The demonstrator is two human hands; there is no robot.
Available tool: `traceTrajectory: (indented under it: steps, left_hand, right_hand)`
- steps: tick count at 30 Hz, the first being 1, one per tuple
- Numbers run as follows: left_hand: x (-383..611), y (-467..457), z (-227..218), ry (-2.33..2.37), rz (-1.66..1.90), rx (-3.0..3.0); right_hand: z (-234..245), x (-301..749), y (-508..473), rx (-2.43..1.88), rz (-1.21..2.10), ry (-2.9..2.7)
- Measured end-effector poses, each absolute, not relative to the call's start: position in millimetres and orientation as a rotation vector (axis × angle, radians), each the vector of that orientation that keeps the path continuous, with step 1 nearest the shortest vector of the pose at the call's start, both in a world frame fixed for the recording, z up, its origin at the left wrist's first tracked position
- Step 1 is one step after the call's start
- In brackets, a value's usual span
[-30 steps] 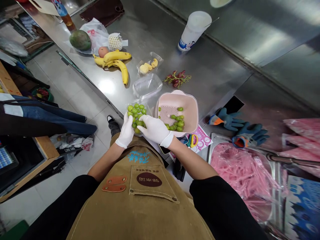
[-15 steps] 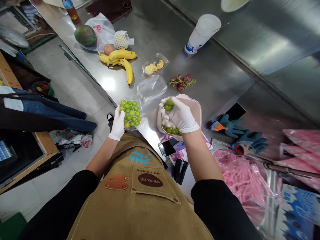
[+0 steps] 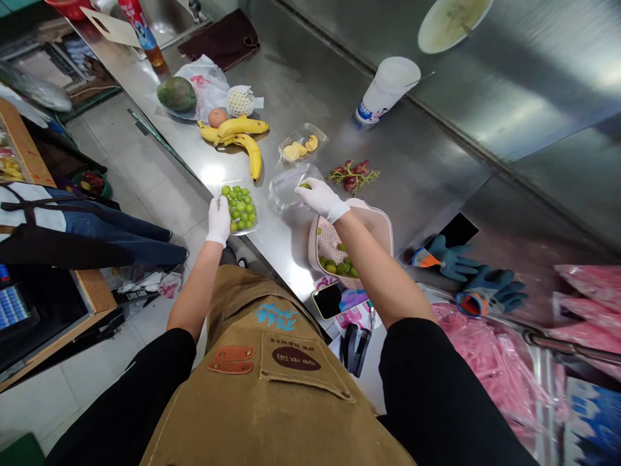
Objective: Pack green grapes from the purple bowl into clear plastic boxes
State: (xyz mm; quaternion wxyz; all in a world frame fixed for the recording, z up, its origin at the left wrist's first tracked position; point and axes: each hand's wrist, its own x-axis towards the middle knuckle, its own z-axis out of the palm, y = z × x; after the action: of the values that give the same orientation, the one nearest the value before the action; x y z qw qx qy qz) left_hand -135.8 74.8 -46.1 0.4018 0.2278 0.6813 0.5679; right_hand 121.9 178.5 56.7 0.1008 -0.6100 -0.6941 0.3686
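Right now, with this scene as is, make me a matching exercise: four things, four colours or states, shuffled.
Things
1. left hand
2. bananas
3. right hand
4. perforated basket

Colours or states
A. pink
B. green grape at its fingertips
C. holding the side of a clear tray
D. yellow

Pairs: 1-C, 2-D, 3-B, 4-A

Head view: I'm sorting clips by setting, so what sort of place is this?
Probably the preparation area of a fruit shop or small commercial kitchen: a stainless-steel counter with a sink, bananas and a mango laid out, and green grapes in a clear plastic tray.
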Motion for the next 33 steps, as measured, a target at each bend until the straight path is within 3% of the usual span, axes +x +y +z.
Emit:
traceTrajectory:
  steps: [4, 12, 17, 21, 27, 33]
  left_hand:
    - [-174, 129, -41, 2.004, 1.411, 0.623]
    - [-217, 189, -34, 2.219, 1.368, 0.643]
    - [-165, 173, -17, 2.153, 1.316, 1.115]
    - [-102, 177, -6, 1.908, 1.156, 1.487]
    - [-64, 213, -11, 1.802, 0.740, 1.759]
    - [-58, 218, -7, 1.897, 0.583, 1.839]
  right_hand:
    - [62, 111, 210, -1.867, 0.853, -2.375]
    - [62, 103, 206, -1.670, 0.964, -2.749]
    - [77, 144, 190, -1.557, 0.771, -2.426]
    - [82, 206, 151, -1.756, 0.603, -2.196]
    - [60, 257, 82, -2.003, 0.907, -2.595]
    - [38, 257, 61, -2.131, 0.925, -2.737]
